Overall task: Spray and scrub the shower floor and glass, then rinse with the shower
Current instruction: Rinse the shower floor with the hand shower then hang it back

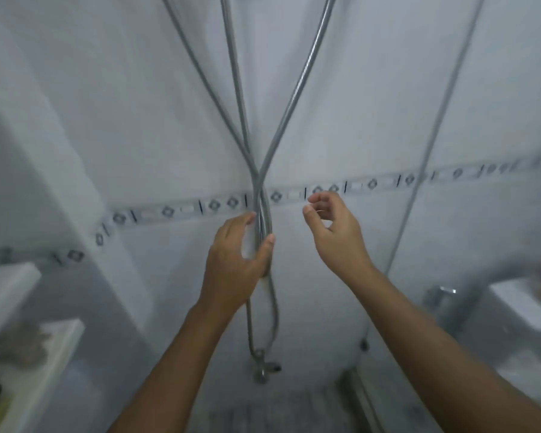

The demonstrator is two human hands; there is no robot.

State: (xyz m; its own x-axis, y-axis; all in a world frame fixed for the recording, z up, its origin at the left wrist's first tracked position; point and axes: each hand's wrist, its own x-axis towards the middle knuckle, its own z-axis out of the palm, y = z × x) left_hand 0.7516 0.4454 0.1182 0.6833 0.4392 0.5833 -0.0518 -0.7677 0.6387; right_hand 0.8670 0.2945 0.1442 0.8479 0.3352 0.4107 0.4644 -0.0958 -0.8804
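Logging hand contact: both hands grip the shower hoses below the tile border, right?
Not quite. The head view shows only the left hand grips the shower hoses; the right hand is beside them, holding nothing.

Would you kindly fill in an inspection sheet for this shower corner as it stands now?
Surface: shower floor barely visible at the bottom edge, blurred.
Job's things: shower hoses hang crossed against the tiled wall, tap below; no spray or scrubber seen.
Clutter: blurred items on the shelves at left.
Hands: left hand holds the hoses below their crossing; right hand loosely curled, holding nothing.
Cables: nothing seen.
Surroundings: glass panel at right, washbasin beyond.
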